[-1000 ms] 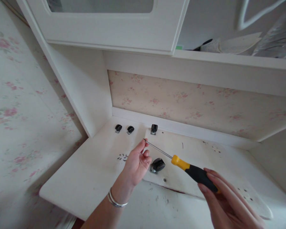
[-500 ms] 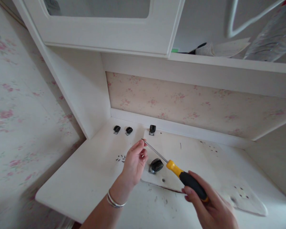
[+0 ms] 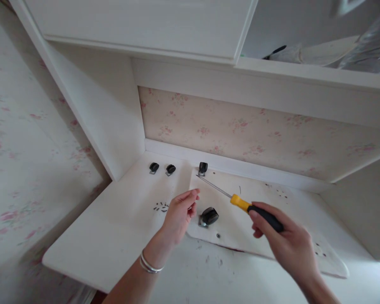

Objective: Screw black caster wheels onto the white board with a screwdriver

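**Screwdriver (image 3: 240,202) has moved clear of the left hand (image 3: 178,214)**

Its tip now hovers near the rear caster (image 3: 203,167) above the white board (image 3: 240,228). I see the right hand (image 3: 286,238) gripping the handle; whether the left's curled fingers pinch anything, I can't tell. 2 casters (image 3: 154,166) sit farther left.

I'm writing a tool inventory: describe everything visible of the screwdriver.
The screwdriver has a slim, silvery, metallic-looking shaft and a yellow-and-black handle, yellow toward the shaft. The right hand grips the black part. It slants above the white board, dark end toward the picture's upper left, near the board's back caster; whether they touch is unclear.
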Tool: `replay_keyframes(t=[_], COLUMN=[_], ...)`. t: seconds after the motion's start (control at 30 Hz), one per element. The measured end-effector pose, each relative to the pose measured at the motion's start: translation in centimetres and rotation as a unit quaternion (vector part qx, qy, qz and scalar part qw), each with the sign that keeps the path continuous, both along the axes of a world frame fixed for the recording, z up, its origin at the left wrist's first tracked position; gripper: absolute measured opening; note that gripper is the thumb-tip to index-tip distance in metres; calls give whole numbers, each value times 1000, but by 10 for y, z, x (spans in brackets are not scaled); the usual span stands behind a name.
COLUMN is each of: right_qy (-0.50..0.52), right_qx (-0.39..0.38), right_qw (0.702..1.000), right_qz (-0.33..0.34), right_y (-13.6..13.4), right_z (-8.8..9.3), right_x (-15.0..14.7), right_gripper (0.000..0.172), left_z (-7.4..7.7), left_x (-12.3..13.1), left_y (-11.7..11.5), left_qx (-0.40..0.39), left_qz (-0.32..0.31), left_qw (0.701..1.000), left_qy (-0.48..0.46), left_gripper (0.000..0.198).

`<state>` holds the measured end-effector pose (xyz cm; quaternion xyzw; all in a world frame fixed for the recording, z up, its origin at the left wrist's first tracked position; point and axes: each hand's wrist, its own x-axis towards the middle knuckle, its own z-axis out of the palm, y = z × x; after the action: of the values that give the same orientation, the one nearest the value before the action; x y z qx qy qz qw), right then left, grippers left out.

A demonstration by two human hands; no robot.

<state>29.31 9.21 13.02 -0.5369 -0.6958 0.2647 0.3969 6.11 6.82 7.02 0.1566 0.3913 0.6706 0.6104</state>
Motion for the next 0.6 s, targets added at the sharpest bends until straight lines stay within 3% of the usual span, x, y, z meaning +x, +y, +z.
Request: replay_keyframes(t=[0.13,0.23,0.3,0.47,0.6], right_qy=[-54,-176,-243,-370,-406], right_qx=[-83,-101,-104,-54,-42], right_qw=[995,978,962,916,894], right_qz=[22,53,76,147,186], right_y=[60,102,124,153,165], right_z=[23,44,58,80,85], right_x=[2,-9,-22,-62,-87], right_gripper=[46,40,35,30,29], left_z=[-36,-63,-76,-87,-86], left_x=[-13,-19,-18,-9,-5], left_y=[-4,-6,-8,-13,-15], left_qx=[-39,-88,-108,-98,-83], left_qz=[69,107,98,12,13], left_qw=[983,960,957,976,985], left_qy=[164,245,251,196,151], left_gripper=[37,40,45,47,44])
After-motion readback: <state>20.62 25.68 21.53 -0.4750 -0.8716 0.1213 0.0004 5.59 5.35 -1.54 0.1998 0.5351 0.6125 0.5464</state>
